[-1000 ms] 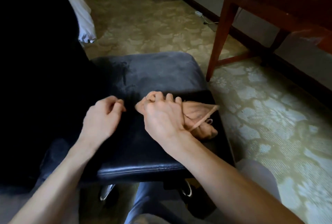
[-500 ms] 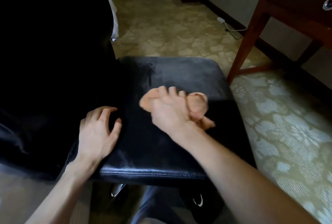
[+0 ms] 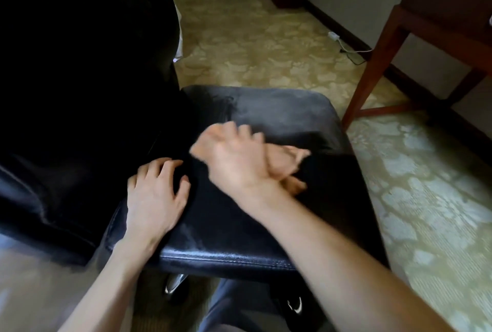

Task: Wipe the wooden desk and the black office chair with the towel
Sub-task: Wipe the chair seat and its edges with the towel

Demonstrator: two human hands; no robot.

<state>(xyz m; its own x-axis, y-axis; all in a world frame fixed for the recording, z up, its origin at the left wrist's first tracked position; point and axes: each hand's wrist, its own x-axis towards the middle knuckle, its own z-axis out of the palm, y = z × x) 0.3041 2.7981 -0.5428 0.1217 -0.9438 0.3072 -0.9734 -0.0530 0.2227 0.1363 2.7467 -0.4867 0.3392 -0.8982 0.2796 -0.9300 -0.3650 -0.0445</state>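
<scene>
Towel (image 3: pixel 288 162): bunched, mid-seat on the black office chair (image 3: pixel 279 110), gripped in the right hand (image 3: pixel 234 164). The hand is motion-blurred and probably fisted round the cloth. Towel is tighter than 1 s ago. Left hand (image 3: pixel 157 198): fingers spread flat on the seat, unchanged since 0.5 s ago. Wooden desk (image 3: pixel 372 65) stands apart, right.

The seat of your black office chair (image 3: pixel 277 116) carried the peach towel (image 3: pixel 286 162), bunched near its middle under your right hand (image 3: pixel 235 162), which gripped it. Your left hand (image 3: pixel 155 198) rested flat on the seat's left part, fingers spread. The chair stood on patterned carpet (image 3: pixel 266 49), as did the wooden desk (image 3: pixel 372 65); a white plug (image 3: pixel 333 36) lay by the wall.
</scene>
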